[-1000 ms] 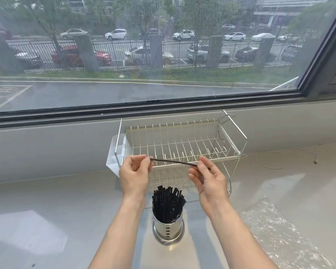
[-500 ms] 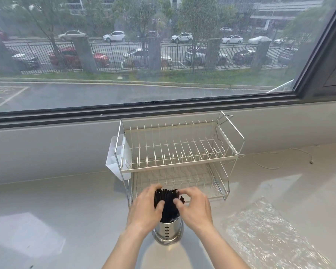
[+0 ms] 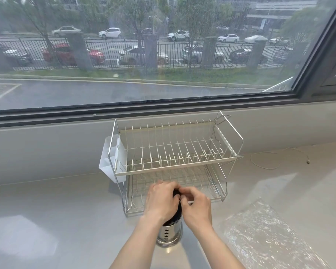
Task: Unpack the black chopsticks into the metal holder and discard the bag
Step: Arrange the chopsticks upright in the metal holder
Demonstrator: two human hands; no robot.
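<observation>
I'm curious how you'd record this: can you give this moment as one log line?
left hand: cupped on black chopsticks | right hand: cupped on them too | metal holder: upright on counter | bag: lying at right, not discarded

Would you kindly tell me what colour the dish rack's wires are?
Cream-white wires on the dish rack, with a shiny metal frame; head view.

In front of me a pale countertop (image 3: pixel 56 220) runs under a wide window (image 3: pixel 144 55). Behind the glass lie a wet road, a fence and parked cars. Daylight gleams on the counter.
</observation>
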